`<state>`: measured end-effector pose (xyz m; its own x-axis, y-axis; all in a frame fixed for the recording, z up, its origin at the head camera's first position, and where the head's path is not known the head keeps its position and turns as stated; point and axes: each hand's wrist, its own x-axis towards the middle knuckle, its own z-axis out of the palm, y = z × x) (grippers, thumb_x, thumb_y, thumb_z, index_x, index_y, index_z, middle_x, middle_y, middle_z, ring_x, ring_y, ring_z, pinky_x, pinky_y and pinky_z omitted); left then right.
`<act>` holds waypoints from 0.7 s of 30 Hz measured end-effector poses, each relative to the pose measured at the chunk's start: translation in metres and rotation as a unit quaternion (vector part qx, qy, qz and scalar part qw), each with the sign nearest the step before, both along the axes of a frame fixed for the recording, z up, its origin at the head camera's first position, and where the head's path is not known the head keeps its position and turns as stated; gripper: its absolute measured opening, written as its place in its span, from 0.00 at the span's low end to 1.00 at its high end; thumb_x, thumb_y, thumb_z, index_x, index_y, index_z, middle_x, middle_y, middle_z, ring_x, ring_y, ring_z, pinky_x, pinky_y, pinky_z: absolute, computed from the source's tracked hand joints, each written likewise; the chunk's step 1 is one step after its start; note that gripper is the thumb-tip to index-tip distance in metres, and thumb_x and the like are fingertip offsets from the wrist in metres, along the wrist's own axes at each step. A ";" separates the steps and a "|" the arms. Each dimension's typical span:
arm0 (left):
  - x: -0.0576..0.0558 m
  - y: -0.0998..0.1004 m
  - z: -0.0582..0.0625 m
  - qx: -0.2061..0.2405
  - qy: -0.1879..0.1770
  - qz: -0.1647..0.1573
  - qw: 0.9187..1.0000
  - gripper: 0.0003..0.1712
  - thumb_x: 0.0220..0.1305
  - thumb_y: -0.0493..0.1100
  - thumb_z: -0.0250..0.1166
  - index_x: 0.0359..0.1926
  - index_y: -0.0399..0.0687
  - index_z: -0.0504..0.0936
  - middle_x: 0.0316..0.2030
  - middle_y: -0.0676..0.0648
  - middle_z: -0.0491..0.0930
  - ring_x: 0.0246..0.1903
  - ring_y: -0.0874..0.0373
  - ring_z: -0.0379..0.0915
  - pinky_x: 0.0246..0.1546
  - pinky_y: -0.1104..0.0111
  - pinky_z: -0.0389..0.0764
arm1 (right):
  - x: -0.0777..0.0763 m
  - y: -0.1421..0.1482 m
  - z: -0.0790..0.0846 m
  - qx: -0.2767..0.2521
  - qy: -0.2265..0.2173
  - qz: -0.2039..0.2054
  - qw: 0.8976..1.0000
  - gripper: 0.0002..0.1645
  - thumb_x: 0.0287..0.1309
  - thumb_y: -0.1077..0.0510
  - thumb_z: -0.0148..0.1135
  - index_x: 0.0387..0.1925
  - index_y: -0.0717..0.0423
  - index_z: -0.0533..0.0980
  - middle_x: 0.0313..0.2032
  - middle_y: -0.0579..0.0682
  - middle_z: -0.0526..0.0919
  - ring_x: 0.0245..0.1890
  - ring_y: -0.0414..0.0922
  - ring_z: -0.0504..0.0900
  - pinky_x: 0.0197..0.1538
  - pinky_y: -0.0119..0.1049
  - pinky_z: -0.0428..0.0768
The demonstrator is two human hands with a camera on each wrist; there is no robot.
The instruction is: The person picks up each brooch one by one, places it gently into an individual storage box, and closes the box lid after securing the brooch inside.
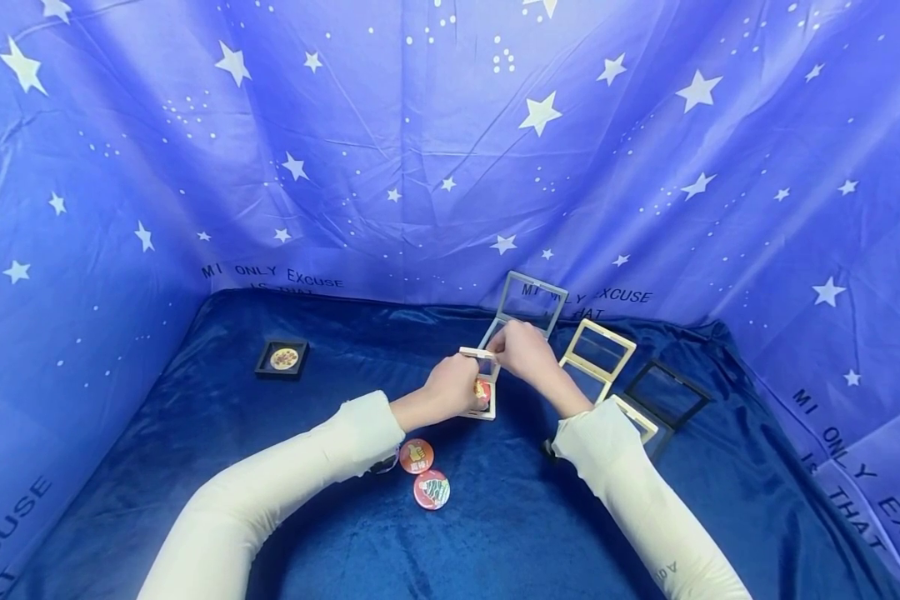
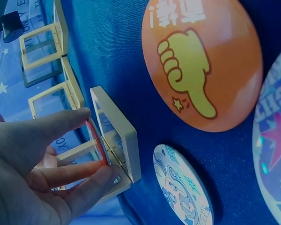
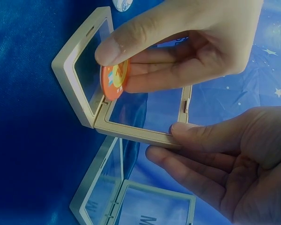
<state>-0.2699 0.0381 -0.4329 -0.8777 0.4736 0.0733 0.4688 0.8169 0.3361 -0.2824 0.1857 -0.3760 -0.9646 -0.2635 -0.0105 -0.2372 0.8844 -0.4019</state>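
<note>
At the top, the left hand (image 3: 192, 42) pinched an orange badge (image 3: 114, 80) beside an open cream frame (image 3: 131, 133), gripped by the right hand (image 3: 229, 159), lower right; another open frame (image 3: 90, 183) stood below.

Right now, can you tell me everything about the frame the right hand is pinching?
The frame looks like cream plastic: two squarish halves, joined along one edge, each with a see-through window. It's open; one half seems to rest on the blue cloth, while the other stands raised, its edge pinched by the right hand. The left hand holds a round orange badge between the halves, maybe touching.
</note>
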 end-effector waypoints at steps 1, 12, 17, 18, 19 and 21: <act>0.000 0.001 -0.001 -0.005 0.001 0.004 1.000 0.20 0.52 0.51 0.80 0.36 0.40 0.86 0.28 0.48 0.86 0.29 0.55 0.83 0.33 0.62 0.85 | 0.000 0.000 0.000 0.001 0.001 0.000 1.000 0.08 0.60 0.67 0.66 0.36 0.60 0.89 0.37 0.56 0.91 0.37 0.51 0.89 0.42 0.45 0.86; 0.010 0.005 0.008 -0.024 -0.008 0.032 0.999 0.18 0.52 0.50 0.80 0.35 0.42 0.86 0.28 0.47 0.86 0.32 0.53 0.84 0.31 0.61 0.85 | 0.000 -0.002 -0.001 0.007 0.002 -0.007 1.000 0.08 0.60 0.67 0.66 0.37 0.60 0.89 0.37 0.56 0.91 0.36 0.52 0.89 0.43 0.46 0.86; 0.009 0.006 0.006 -0.024 0.000 0.035 0.999 0.17 0.52 0.50 0.80 0.33 0.43 0.86 0.27 0.48 0.86 0.31 0.52 0.85 0.31 0.60 0.85 | 0.001 -0.002 0.000 0.008 0.003 -0.010 1.000 0.08 0.60 0.67 0.66 0.36 0.60 0.89 0.36 0.56 0.91 0.36 0.52 0.89 0.43 0.46 0.86; 0.009 0.007 0.005 -0.025 0.001 0.034 0.999 0.17 0.52 0.50 0.80 0.33 0.43 0.86 0.27 0.48 0.85 0.31 0.52 0.85 0.30 0.60 0.85 | 0.001 -0.002 0.000 0.009 0.003 -0.010 1.000 0.08 0.60 0.67 0.66 0.36 0.60 0.89 0.36 0.56 0.91 0.36 0.51 0.88 0.43 0.46 0.86; 0.009 0.007 0.005 -0.027 0.002 0.033 0.999 0.17 0.53 0.51 0.79 0.32 0.44 0.86 0.27 0.48 0.85 0.31 0.52 0.85 0.30 0.60 0.85 | 0.001 -0.002 0.000 0.010 0.004 -0.010 1.000 0.08 0.60 0.67 0.66 0.36 0.60 0.89 0.36 0.56 0.91 0.36 0.51 0.88 0.43 0.46 0.86; 0.009 0.008 0.004 -0.032 0.005 0.032 0.999 0.17 0.53 0.52 0.79 0.32 0.44 0.86 0.26 0.48 0.86 0.31 0.53 0.85 0.30 0.61 0.84 | 0.001 -0.003 0.000 0.011 0.005 -0.011 1.000 0.08 0.60 0.67 0.66 0.36 0.60 0.89 0.36 0.55 0.91 0.35 0.51 0.88 0.42 0.46 0.86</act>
<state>-0.2613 0.0457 -0.4290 -0.9055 0.4209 0.0534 0.4182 0.8646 0.2784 -0.2812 0.1831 -0.3759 -0.9703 -0.2417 -0.0062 -0.2212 0.8979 -0.3805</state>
